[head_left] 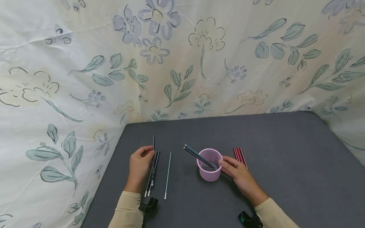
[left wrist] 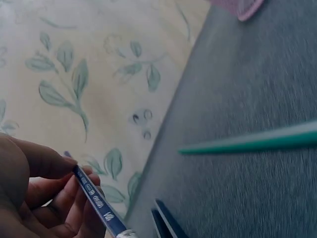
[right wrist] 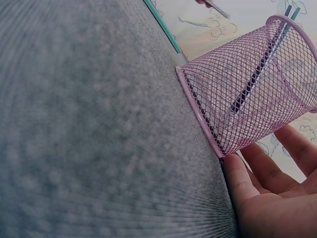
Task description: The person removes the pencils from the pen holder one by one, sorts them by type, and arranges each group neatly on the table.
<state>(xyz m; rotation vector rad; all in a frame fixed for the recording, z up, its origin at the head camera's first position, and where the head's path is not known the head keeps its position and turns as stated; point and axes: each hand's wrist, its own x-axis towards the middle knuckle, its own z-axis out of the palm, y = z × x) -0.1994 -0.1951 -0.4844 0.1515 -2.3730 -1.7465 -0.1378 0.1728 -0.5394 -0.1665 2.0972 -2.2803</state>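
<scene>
My left hand (head_left: 138,164) pinches a dark blue pencil (left wrist: 101,203) between thumb and fingers; its silver-banded end points down toward the table. Beneath that hand lie a few dark pencils (head_left: 149,186) close together on the table. A green pencil (head_left: 168,177) lies apart to their right. My right hand (head_left: 239,177) holds the side of a pink mesh pencil cup (right wrist: 237,84), thumb at the rim in the head view. The cup stands on the table, with a dark pencil and a green pencil (right wrist: 292,20) leaning inside it.
Several red pencils (head_left: 240,155) lie side by side behind my right hand. The dark grey table (head_left: 299,164) extends to a floral curtain (head_left: 176,63) at the back and left. Black wrist devices (head_left: 149,205) sit by both sleeves.
</scene>
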